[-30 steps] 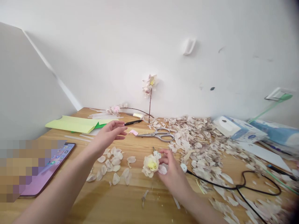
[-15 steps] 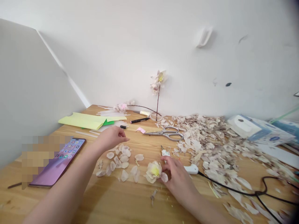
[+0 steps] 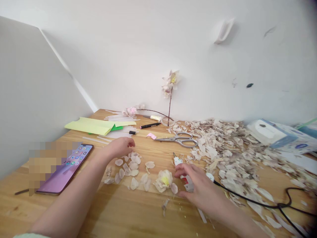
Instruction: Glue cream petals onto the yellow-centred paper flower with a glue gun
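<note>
My left hand (image 3: 120,147) hovers at the far edge of a group of loose pale petals (image 3: 134,172), its fingers loosely bent and apart, with nothing seen in them. Around a white glue gun (image 3: 189,186) my right hand (image 3: 198,185) spreads its thumb and fingers, without a clear grip on it. The glue gun's metal tip points away from me; part of its body is hidden under that hand. Just left of the right hand, a paper-like flower (image 3: 163,181) with a yellow centre lies on the table, one petal sticking out toward the thumb.
Scissors (image 3: 182,139) lie behind the glue gun. A large heap of dry petals (image 3: 223,142) covers the right side, near a tissue box (image 3: 279,134) and a black cable (image 3: 244,196). A phone (image 3: 65,172), yellow paper (image 3: 90,125), a marker (image 3: 150,126) and a standing flower stem (image 3: 170,105) are around.
My right hand has left the flower's side, shifting right with thumb and fingers wider apart over the glue gun. My left hand has lowered slightly toward the petals. The view has shifted a little.
</note>
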Tool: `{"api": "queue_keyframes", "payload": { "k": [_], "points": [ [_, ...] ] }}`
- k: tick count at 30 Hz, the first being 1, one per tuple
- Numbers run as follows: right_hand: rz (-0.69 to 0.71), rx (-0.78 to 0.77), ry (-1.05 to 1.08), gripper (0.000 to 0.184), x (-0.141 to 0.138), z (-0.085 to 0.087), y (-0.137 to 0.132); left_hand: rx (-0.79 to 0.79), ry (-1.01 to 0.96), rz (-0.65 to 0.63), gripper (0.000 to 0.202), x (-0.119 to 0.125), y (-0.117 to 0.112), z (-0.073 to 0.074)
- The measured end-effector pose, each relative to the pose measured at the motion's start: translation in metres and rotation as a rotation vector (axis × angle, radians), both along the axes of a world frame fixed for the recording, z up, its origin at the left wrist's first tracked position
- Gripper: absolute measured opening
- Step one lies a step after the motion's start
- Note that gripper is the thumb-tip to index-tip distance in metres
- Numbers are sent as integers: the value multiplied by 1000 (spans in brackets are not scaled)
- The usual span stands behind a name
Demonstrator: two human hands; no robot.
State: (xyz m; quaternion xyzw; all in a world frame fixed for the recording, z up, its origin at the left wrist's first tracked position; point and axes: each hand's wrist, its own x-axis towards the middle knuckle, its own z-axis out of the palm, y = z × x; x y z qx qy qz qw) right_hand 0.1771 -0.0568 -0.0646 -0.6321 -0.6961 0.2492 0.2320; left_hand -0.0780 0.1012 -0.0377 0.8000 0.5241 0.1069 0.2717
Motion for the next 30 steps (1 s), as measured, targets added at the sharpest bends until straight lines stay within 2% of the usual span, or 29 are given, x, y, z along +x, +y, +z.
{"api": "queue_keyframes", "payload": {
  "k": [2, 5, 8, 13, 18, 25, 30],
  "points": [
    [24, 3, 32, 35, 6, 10, -1, 3, 27, -51, 22, 3, -4, 6],
    [44, 107, 79, 20, 11, 21, -2, -70, 83, -198, 22, 12, -17, 14],
    [78, 210, 73, 12, 13, 22, 0, -174, 176, -339, 21, 25, -32, 16],
    [16, 265, 42, 20, 18, 11, 8, -155, 353, -318, 22, 35, -43, 7],
    [-56, 257, 58, 19, 21, 6, 13, -206, 361, -383, 12, 39, -43, 3],
    [-83, 227, 65, 21, 20, 3, 13, -228, 293, -381, 21, 24, -30, 16],
    [-118, 245, 75, 19, 22, 0, 14, -150, 279, -291, 33, 9, -19, 21]
  ]
}}
